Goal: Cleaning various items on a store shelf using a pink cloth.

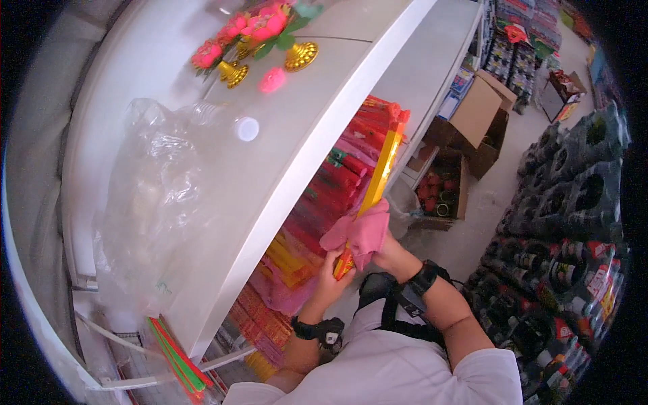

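The left hand point(329, 273) grips the bottom of a long yellow box point(374, 185). The right hand point(378, 244) presses a pink cloth point(361, 233) on it. The box leans beside the white shelf edge point(297, 182). Open floor point(493, 196) lies to the right.

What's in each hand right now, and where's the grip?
The left hand grips the long yellow box at its lower end. The right hand presses a pink cloth around the box just above.

Soft matt pink cloth point(361, 233) wraps a glossy yellow box point(378, 179); smooth white shelf point(297, 135); crinkly clear plastic bag point(158, 196).
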Available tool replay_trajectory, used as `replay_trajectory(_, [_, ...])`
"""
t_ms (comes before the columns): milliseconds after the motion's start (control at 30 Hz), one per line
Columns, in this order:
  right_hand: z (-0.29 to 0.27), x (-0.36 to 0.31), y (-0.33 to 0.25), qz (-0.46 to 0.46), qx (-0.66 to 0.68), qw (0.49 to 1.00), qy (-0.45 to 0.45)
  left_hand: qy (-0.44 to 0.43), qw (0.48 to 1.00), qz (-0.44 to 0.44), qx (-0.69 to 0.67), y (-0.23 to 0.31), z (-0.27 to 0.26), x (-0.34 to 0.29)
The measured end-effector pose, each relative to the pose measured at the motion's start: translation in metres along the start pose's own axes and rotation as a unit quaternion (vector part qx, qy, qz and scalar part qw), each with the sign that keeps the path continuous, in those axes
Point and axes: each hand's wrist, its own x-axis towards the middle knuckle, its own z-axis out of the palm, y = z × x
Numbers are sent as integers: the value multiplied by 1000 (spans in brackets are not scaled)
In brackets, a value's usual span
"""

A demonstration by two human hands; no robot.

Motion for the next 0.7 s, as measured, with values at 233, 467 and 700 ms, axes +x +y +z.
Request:
replay_trajectory(233, [-9,5,-35,-28,24,999,11,-47,995,-3,-93,-12,-4,-13])
replay_trajectory(467, [-15,-3,-70,-105,9,994,13,-108,988,-74,-87,-11,-19,-31])
replay_trajectory(700, [-10,-10,-69,-130,68,988,-47,-132,935,-238,-229,-21,-35,-49])
